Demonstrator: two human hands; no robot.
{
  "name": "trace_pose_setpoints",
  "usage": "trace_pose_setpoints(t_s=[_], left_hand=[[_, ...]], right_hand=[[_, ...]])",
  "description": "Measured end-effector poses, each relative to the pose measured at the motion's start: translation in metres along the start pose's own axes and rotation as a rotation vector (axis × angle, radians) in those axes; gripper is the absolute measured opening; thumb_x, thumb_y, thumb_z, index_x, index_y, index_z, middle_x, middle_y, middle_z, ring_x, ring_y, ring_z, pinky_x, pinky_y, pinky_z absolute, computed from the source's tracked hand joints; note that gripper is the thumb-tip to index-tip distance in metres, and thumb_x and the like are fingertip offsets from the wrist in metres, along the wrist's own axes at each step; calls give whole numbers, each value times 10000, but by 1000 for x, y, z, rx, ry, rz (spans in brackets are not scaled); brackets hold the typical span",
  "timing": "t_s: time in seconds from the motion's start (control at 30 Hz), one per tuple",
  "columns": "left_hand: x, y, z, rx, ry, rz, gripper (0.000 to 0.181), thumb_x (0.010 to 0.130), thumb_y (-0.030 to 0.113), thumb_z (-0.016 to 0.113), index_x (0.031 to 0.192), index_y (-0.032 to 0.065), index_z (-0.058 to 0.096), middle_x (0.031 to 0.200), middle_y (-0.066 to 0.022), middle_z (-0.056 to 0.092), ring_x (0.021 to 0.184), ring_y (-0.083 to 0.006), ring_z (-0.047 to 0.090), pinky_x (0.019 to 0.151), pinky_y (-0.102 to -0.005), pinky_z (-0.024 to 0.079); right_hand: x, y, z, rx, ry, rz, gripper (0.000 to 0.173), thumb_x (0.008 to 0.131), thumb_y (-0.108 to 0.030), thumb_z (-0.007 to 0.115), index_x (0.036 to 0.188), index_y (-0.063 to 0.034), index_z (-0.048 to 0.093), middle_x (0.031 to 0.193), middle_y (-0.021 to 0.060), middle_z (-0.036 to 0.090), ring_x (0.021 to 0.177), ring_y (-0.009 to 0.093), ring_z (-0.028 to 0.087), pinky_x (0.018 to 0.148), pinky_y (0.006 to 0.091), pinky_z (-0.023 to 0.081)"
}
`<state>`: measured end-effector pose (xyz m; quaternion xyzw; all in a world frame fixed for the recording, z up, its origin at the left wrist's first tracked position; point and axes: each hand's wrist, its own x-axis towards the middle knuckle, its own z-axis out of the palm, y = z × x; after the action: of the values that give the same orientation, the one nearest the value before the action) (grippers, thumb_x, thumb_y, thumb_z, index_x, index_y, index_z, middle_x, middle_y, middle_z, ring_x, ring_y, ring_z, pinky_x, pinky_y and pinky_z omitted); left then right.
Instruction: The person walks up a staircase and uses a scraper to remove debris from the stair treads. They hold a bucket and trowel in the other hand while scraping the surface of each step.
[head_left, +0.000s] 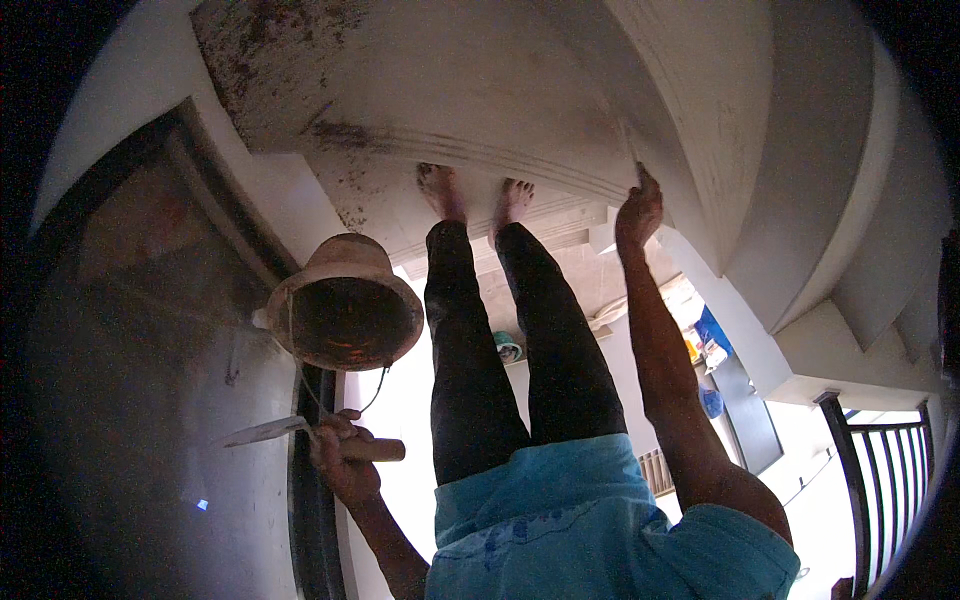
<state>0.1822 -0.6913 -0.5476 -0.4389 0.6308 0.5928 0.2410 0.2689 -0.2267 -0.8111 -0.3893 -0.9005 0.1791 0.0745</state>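
My left hand (345, 457) grips a trowel (371, 450) by its wooden handle, the metal blade pointing left. The same hand holds the thin wire handle of a bucket (346, 262), which hangs tilted with its dark mouth towards me. What lies inside the bucket is too dark to tell. My right hand (640, 210) is stretched forward at the right, close to the pale wall. Its fingers are closed around a thin tool (640, 171), whose kind is hard to make out.
I stand barefoot on a stair landing (465, 82); dark crumbs of dirt (277, 52) are spread at its far left. A dark-framed glass pane (165, 337) runs along the left. Steps (555, 217) descend beneath me. A dark railing (877, 450) stands at lower right.
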Motion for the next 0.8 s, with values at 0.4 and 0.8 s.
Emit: trace_pose_setpoints(t_s=[0.4,0.8], left_hand=[[-8,9,20,142,-15,66,264,910,292,548,834,41,521,804,-84,526,792,-198,567,600,-279,476],[-11,2,17,154,-39,138,250,924,278,545,848,40,533,828,-78,540,819,-199,567,604,-288,469]], right_hand=[[22,9,23,-83,-131,55,418,785,4,522,1139,-181,645,1018,113,667,871,303,632,752,405,509],[-35,-71,86,22,-136,75,377,804,-44,532,1152,-157,619,1025,121,656,900,307,624,742,426,513]])
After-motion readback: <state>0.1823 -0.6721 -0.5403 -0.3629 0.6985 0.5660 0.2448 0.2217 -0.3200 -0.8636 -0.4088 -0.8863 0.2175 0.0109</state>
